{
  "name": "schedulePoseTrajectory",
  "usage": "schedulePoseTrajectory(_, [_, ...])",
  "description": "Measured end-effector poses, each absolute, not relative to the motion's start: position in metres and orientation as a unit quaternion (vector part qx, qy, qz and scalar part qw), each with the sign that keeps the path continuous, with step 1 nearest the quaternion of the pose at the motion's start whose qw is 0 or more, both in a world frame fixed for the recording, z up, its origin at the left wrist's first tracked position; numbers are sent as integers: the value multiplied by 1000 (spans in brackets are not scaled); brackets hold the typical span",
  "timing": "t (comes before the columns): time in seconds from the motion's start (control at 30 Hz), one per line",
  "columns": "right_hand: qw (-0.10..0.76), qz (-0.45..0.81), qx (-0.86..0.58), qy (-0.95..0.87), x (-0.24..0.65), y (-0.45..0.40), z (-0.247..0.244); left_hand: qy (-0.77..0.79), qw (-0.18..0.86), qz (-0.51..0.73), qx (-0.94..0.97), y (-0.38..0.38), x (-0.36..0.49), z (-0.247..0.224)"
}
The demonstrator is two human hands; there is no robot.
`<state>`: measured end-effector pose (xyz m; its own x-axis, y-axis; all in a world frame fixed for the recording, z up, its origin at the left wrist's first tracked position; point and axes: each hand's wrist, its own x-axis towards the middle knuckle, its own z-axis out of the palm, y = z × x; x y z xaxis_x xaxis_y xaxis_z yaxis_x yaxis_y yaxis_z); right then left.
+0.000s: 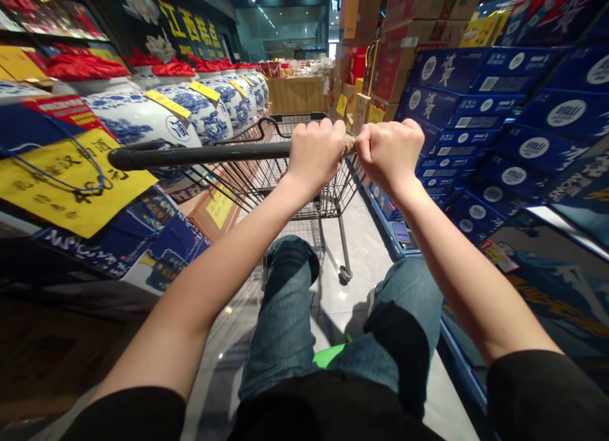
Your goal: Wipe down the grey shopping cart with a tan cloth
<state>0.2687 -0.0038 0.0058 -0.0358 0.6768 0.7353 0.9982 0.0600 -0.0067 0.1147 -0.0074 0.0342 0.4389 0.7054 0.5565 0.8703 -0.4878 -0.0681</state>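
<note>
A shopping cart with a black wire basket stands before me on the floor. Its dark handle bar runs across the view, its free end reaching far out to the left. Wrapped around the bar, my left hand is closed with the knuckles up. Close to its right, my right hand is also closed on the bar. A worn, brownish patch of the handle shows between the two fists. The wire basket shows no goods in the part I can see.
Blue-and-white jars with red cloth tops line the left, behind a yellow price sign. Stacked blue beer cartons rise on the right beside brown boxes. The tiled floor runs between them towards a wooden counter.
</note>
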Motion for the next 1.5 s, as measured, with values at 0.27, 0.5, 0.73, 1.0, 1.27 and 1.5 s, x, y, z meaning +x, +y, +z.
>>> schedulePoseTrajectory(0.27, [297, -298, -615, -667, 274, 0, 2, -452, 54, -51, -889, 28, 118, 78])
schedulePoseTrajectory(0.5, [290, -288, -620, -670, 273, -2, 4, -463, 150, -218, -846, 3, 121, 44])
schedulePoseTrajectory(0.73, [310, -287, -617, -664, 270, -5, 4, -450, 32, -50, -891, 27, 124, 81])
schedulePoseTrajectory(1.0, [311, -277, -612, -672, 272, -8, 6, -449, 167, -201, -855, 6, 122, 48])
schedulePoseTrajectory(1.27, [305, -245, -622, -679, 272, -13, 11, -424, 60, -75, -900, 25, 124, 75])
schedulePoseTrajectory(1.5, [313, -94, -541, -775, 293, -24, 37, -441, 115, -174, -873, 12, 120, 54])
